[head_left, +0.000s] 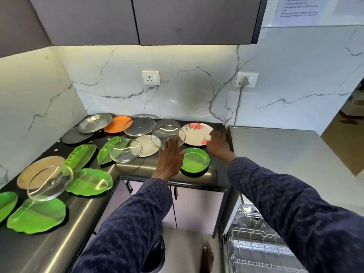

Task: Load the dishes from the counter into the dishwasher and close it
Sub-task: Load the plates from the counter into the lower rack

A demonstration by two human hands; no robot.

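Several plates and glass lids lie spread over the L-shaped counter [65, 229]. My left hand [170, 156] stretches out flat, its fingers on the near edge of a glass lid [167, 133] beside a round green plate [195, 159]. At the right end of the counter my right hand [217, 144] reaches for the rim of a white plate with red flowers [196, 133]; whether it touches the plate is unclear. The dishwasher [275, 146] stands open at the right, its white wire rack [256, 251] pulled out below.
Green leaf-shaped plates [37, 215] and a glass lid [50, 182] fill the left counter. Steel [94, 123], orange [116, 125] and dark plates lie at the back. Overhead cabinets [177, 18] hang above. A plugged cable [239, 101] runs down the wall. My bare foot [207, 257] stands on the floor.
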